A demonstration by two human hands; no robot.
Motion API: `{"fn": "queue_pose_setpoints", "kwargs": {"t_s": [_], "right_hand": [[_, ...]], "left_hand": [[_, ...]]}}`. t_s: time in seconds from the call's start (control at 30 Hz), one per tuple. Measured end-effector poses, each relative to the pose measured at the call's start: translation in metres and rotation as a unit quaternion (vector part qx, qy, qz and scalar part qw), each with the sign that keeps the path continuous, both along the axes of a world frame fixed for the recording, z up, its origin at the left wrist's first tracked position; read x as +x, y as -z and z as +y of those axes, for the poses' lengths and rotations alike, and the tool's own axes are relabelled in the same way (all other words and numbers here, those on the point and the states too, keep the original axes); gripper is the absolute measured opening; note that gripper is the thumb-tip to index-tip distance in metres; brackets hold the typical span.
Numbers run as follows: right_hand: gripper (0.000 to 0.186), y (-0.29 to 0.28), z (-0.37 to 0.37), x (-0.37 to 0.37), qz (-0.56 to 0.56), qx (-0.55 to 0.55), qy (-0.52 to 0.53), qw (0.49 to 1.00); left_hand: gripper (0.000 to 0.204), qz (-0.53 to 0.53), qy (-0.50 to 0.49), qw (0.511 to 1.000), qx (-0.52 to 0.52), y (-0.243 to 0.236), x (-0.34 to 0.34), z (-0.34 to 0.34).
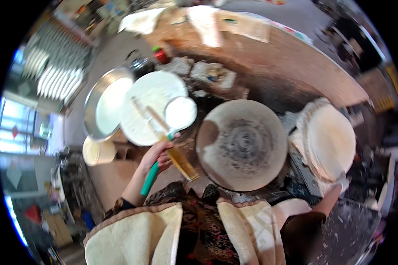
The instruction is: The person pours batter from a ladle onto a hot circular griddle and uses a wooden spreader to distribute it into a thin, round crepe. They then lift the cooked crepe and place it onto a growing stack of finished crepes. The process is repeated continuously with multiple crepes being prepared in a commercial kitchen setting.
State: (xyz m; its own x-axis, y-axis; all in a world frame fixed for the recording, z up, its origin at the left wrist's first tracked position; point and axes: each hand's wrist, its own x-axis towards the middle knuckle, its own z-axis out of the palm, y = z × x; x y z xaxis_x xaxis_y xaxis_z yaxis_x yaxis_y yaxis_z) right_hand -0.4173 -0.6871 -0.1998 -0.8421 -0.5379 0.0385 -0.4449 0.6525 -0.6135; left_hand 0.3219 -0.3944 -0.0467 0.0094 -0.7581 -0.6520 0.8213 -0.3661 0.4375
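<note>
My left hand (pixel 157 157) is closed round a ladle with a green handle (pixel 150 179) and a white round bowl (pixel 181 113). Against the same hand lies a wooden scraper-like tool (pixel 182 164); whether the fingers grip it too is unclear. The ladle's bowl is over a white round surface (pixel 148 86) dusted or wet with something pale. To the right of that hand sits a round griddle (pixel 263 137), pale with dark marks in its middle. My right hand (pixel 340 183) is at the near edge of a stack of thin round flatbreads (pixel 331 137), its fingers blurred.
A steel basin (pixel 90 112) of white liquid stands at the left, with a cream pail (pixel 106 152) below it. Behind are a dark kettle (pixel 142 67), a red jar (pixel 160 55) and pale blocks (pixel 208 73). A curved brown surface (pixel 287 55) bounds the far side.
</note>
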Motion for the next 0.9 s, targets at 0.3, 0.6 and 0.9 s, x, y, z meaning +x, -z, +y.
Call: {"fn": "queue_pose_setpoints", "kwargs": {"t_s": [0.3,0.6,0.9], "right_hand": [[0.038,-0.054,0.039,0.331,0.083,-0.098,-0.442,0.888],[0.020,0.003,0.324,0.707,-0.704,0.317,-0.413,0.484],[0.018,0.063,0.342,0.858,-0.875,0.139,0.112,0.450]], "left_hand": [[0.040,0.001,-0.115,0.993,-0.035,0.002,0.059,0.068],[0.008,-0.064,-0.231,0.971,-0.005,0.013,0.188,0.157],[0.008,-0.067,-0.250,0.965,0.038,0.013,0.291,0.205]]}}
